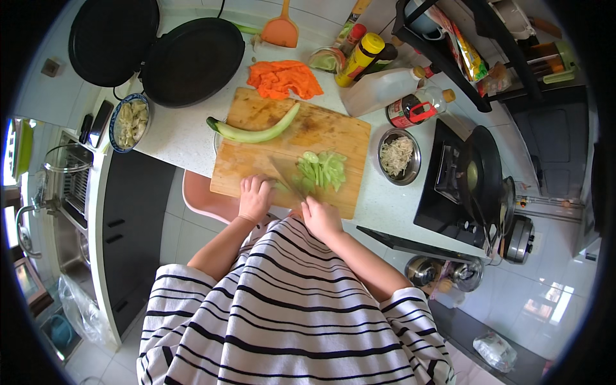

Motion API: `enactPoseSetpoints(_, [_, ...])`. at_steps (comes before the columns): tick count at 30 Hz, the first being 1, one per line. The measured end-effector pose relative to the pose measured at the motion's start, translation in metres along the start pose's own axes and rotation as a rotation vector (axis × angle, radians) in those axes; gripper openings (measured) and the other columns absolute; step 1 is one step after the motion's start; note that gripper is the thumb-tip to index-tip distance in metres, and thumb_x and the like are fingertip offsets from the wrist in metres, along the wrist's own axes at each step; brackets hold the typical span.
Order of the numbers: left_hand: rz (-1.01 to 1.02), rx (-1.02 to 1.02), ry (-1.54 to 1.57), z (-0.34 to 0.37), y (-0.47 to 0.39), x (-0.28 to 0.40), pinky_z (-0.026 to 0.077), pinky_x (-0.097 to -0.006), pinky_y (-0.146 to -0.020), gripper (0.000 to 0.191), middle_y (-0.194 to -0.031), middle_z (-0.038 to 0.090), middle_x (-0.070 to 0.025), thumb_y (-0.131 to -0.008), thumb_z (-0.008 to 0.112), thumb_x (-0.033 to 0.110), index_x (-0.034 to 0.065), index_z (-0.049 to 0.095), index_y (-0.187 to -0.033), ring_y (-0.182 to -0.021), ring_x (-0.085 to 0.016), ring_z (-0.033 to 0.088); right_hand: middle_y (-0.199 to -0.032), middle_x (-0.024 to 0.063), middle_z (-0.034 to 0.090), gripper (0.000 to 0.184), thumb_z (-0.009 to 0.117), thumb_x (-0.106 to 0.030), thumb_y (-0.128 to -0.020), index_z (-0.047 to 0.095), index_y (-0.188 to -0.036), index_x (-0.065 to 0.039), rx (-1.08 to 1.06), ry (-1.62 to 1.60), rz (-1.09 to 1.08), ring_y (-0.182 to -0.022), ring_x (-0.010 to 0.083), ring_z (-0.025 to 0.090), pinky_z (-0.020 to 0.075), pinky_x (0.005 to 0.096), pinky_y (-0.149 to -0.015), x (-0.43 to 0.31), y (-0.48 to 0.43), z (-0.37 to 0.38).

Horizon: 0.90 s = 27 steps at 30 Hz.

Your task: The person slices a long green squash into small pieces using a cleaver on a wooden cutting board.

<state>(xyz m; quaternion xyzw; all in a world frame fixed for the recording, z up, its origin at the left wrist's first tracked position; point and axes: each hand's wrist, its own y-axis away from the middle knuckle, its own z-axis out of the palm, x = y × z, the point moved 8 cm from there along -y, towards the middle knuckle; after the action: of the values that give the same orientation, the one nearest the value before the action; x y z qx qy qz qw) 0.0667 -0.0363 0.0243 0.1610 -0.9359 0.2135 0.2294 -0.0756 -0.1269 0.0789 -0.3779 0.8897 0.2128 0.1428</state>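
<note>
My right hand (321, 216) grips a kitchen knife (287, 179), its blade blurred and angled over the front of a wooden cutting board (332, 127). Left of the blade, my left hand (256, 196) presses down with curled fingers on a pale green vegetable piece (280, 186), mostly hidden by the fingers. Thin pale green slices (323, 171) are heaped just right of the knife. Farther back on the board lies a long, curved, peeled green vegetable (260, 134), perhaps a cucumber or gourd, with a dark green tip at its left end.
Behind the board is an orange cloth (284, 79). Right of it stand a steel bowl of pale shreds (398, 156), bottles (385, 89) and a cooktop (435, 192) with a wok (476, 168). At left are an opened electric griddle (192, 62) and a patterned bowl (129, 122). A pink bin (199, 197) stands below.
</note>
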Motion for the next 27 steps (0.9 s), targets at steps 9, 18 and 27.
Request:
enactPoseSetpoints(9, [-0.050, 0.005, 0.056, 0.000, 0.000, -0.002, 0.035, -0.0471, -0.098, 0.029, -0.112, 0.055, -0.0125, -0.079, 0.070, 0.019, 0.0070, 0.061, -0.104, -0.109, -0.034, 0.049, -0.060, 0.0166, 0.061, 0.024, 0.053, -0.025, -0.095, 0.058, -0.079, -0.007, -0.033, 0.004, -0.044, -0.057, 0.0386, 0.062, 0.0495, 0.0497, -0.055, -0.014, 0.017, -0.030])
enactPoseSetpoints(18, [-0.045, -0.011, 0.056, -0.001, -0.001, 0.000, 0.035, -0.0485, -0.099, 0.031, -0.113, 0.055, -0.0141, -0.079, 0.070, 0.019, 0.0052, 0.060, -0.104, -0.110, -0.035, 0.049, -0.059, 0.0155, 0.062, 0.022, 0.054, -0.023, -0.094, 0.059, -0.080, -0.007, -0.018, 0.072, -0.050, -0.054, 0.0375, 0.062, 0.0502, 0.0481, -0.053, -0.020, 0.028, -0.033])
enactPoseSetpoints(27, [-0.031, -0.007, 0.014, 0.003, 0.001, -0.003, 0.035, -0.0503, -0.100, 0.032, -0.117, 0.052, -0.0177, -0.079, 0.069, 0.020, 0.0021, 0.057, -0.103, -0.112, -0.038, 0.047, -0.061, 0.0157, 0.064, 0.016, 0.054, -0.019, -0.092, 0.060, -0.087, -0.005, -0.030, 0.109, -0.060, -0.056, 0.0358, 0.065, 0.0528, 0.0468, -0.054, -0.025, 0.020, -0.010])
